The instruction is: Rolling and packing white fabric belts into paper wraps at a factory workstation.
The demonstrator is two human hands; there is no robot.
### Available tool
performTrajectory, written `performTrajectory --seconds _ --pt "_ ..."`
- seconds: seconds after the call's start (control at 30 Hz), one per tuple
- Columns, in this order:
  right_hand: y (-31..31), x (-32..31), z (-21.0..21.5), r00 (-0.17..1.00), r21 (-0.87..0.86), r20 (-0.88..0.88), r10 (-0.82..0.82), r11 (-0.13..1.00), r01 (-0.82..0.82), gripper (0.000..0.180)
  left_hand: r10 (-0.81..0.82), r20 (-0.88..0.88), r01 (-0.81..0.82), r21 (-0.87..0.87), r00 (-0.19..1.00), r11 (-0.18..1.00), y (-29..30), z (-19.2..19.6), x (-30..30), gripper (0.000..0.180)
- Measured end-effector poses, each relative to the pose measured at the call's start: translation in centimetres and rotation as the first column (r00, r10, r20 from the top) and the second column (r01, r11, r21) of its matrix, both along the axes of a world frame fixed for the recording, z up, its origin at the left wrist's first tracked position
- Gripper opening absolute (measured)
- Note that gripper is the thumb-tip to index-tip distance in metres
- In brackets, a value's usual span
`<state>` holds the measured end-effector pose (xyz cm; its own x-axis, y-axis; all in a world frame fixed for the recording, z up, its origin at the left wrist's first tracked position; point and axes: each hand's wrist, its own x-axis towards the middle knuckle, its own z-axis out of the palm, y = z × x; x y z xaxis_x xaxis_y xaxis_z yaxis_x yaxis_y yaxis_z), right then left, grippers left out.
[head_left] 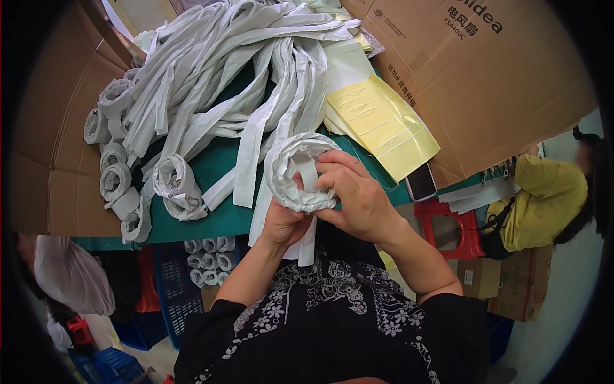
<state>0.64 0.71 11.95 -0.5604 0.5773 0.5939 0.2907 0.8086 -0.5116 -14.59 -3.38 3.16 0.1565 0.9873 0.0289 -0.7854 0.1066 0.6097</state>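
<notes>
Your left hand (pixel 281 221) cups the roll of white fabric strip (pixel 295 173) from below, above the green table (pixel 217 221) edge. Your right hand (pixel 355 192), at three o'clock, pinches its loose end. It looks light, soft and floppy; grip the rim or it will likely unwind.

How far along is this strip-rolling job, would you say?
Partly done, it seems. Finished rolls sit at the green table's left edge, with more in the blue crate below. Both hands, left hand and right hand, grip a half-wound roll. A big heap of loose white strips remains unrolled.
</notes>
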Motion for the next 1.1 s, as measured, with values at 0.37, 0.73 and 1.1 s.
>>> performTrajectory --seconds 0.37,0.73,1.1 --pt "-0.9 -1.8 -0.7 0.999 0.151 0.037 -0.007 0.989 0.001 0.056 -0.180 0.247 0.130 0.205 0.952 0.970 1.0 -0.2 -0.6 0.098" --pt "-0.5 -1.9 -0.5 0.995 0.055 0.095 -0.042 0.998 0.037 0.048 -0.097 0.270 0.055 0.158 0.958 0.986 0.2 0.1 -0.4 0.106" --pt "0.7 -1.0 -1.7 0.992 -0.107 -0.043 -0.119 0.988 0.114 0.027 0.566 -0.320 -0.575 0.076 0.760 0.815 -0.8 -1.7 -0.6 0.047"
